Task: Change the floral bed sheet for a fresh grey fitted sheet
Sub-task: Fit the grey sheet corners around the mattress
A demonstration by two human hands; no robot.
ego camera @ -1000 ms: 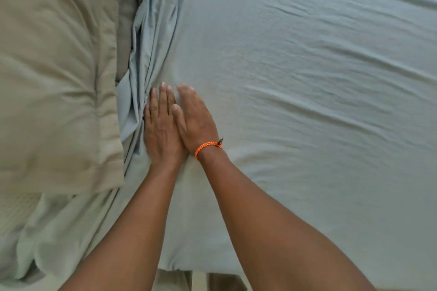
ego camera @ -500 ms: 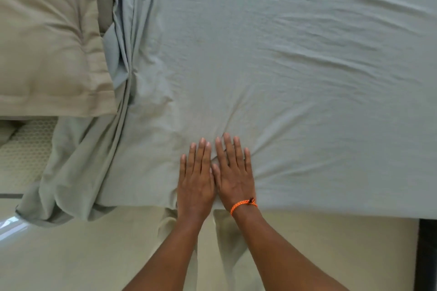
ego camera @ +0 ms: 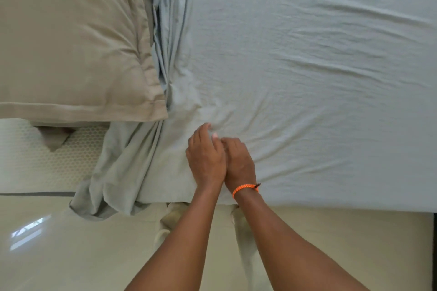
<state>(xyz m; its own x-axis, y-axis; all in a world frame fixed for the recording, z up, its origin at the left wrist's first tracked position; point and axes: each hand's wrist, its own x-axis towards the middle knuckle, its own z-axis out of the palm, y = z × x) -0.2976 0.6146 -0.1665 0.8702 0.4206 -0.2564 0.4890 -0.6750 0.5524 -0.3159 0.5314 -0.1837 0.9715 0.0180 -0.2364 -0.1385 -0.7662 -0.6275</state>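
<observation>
Far left: bare mattress [ego camera: 35,160] showing, honeycomb-pattern cover, so the sheet isn't hooked over this corner yet. No floral sheet anywhere in view.

Tan pillow [ego camera: 71,38] sits on the head end, overlapping the exposed mattress. Probably parked there to keep it off the floor [ego camera: 59,255] while the sheet goes on. It will block the corner tuck, I think.

Next right: grey sheet [ego camera: 307,66] bunched in long folds along the pillow's edge, with a loose flap [ego camera: 113,172] hanging off the near bed edge toward the floor. That's the slack that should wrap the corner.

Left hand [ego camera: 205,160]: on the sheet near the bed edge, back up, fingers bent down at the tips into the cloth. Reads as gathering or pinching fabric, since creases radiate from the fingertips, but an actual grip isn't visible from above, so I can't tell.

Right hand [ego camera: 238,163]: touching the left, orange wristband [ego camera: 244,189] on the wrist. Fingers curled under and hidden by the knuckles and the left hand; whether they're holding cloth, can't tell.

Right of the hands: sheet lies mostly flat on the mattress, with light wrinkles running across it.

Judgement: sheet mostly on; head corner outstanding. Hands together at the edge suggests they're drawing slack toward that corner. Risk: pulling pops another corner off.
</observation>
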